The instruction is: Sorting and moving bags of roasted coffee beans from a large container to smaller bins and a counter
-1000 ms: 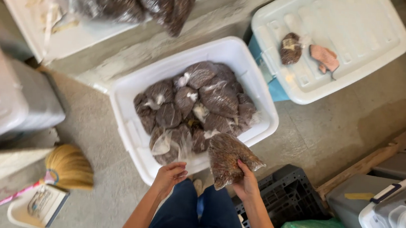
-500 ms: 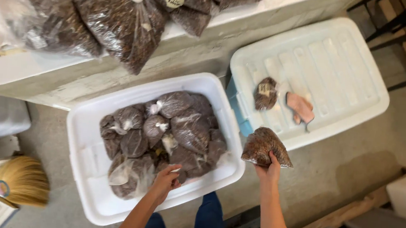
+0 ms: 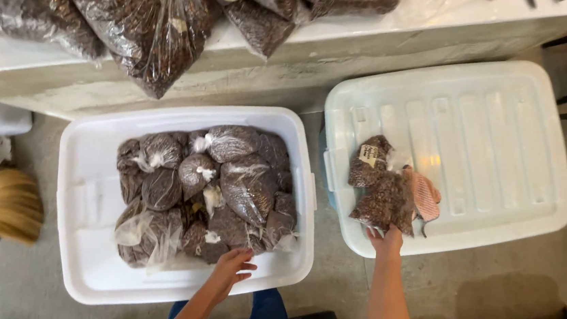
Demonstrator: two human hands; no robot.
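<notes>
Bag (image 3: pixel 383 204) now lid-side (image 3: pixel 491 130), above right hand (image 3: pixel 385 242)

A single head-worn camera looks almost straight down from standing height — the open white plastic tub (image 3: pixel 176 287) sits at frame centre, the closed white ribbed bin lid (image 3: pixel 476 142) to the right, both forearms entering from below.

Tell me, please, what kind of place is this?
Probably a storeroom or packing area. A white tub on a concrete floor holds tied bags of brown grains, larger bags lie on a table, and a broom stands nearby.
</notes>
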